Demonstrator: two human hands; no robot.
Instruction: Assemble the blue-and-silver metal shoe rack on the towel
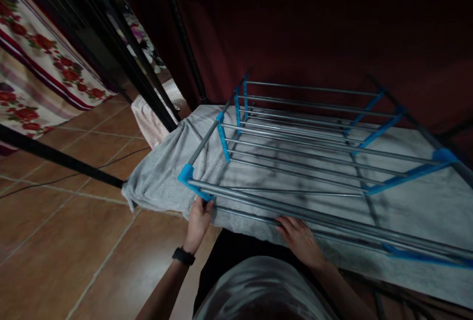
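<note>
A rack of grey metal tubes (pixel 266 201) with blue plastic joints (pixel 186 174) lies across the surface in front of me. My left hand (pixel 199 219), a dark band at its wrist, pinches the lower front tube close to its left end, just below the blue corner joint. Further right, my right hand (pixel 301 241) has its fingers curled over the same lower front tube. Its thumb is hidden. Blue slotted side pieces (pixel 402 178) carry the crosswise tubes at the right.
Grey cloth (pixel 158 182) covers the low surface under the rack. A dark red panel (pixel 314 39) stands behind it. Black poles (pixel 74 162) rise at the left. A cable (pixel 107 164) crosses the tiled floor (pixel 121 256); a flowered cloth (pixel 40 58) hangs beyond.
</note>
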